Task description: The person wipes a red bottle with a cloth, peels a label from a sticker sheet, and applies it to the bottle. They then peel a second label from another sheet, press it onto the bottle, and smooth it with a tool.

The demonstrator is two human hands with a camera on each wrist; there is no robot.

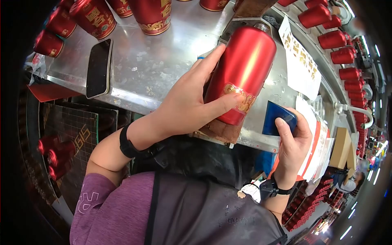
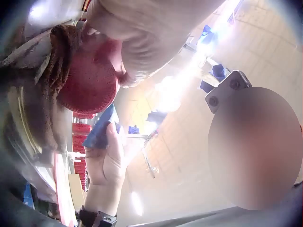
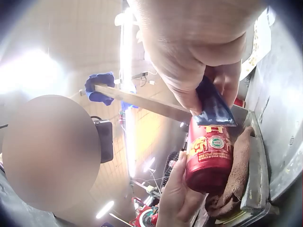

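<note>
A shiny red bottle (image 1: pixel 249 57) lies on a brown cloth (image 1: pixel 224 131) at the table's front edge, its metal neck pointing away from me. My left hand (image 1: pixel 179 104) grips it from the left, the thumb across a gold decal (image 1: pixel 245 100) near the base and the other fingers along its side. My right hand (image 1: pixel 297 143) pinches a flat blue scraper (image 1: pixel 271 120) between thumb and fingers, to the right of the base. In the right wrist view gold print and a round green-white mark show on the bottle (image 3: pixel 210 165), close under the scraper (image 3: pixel 213 106).
A phone (image 1: pixel 99 68) lies on the metal table (image 1: pixel 134 73) at left. Several red bottles (image 1: pixel 93 18) with gold print stand behind it. Sheets of gold decals (image 1: pixel 300 59) lie at right, near a cardboard box (image 1: pixel 341 149) and rows of red bottles (image 1: pixel 349 73).
</note>
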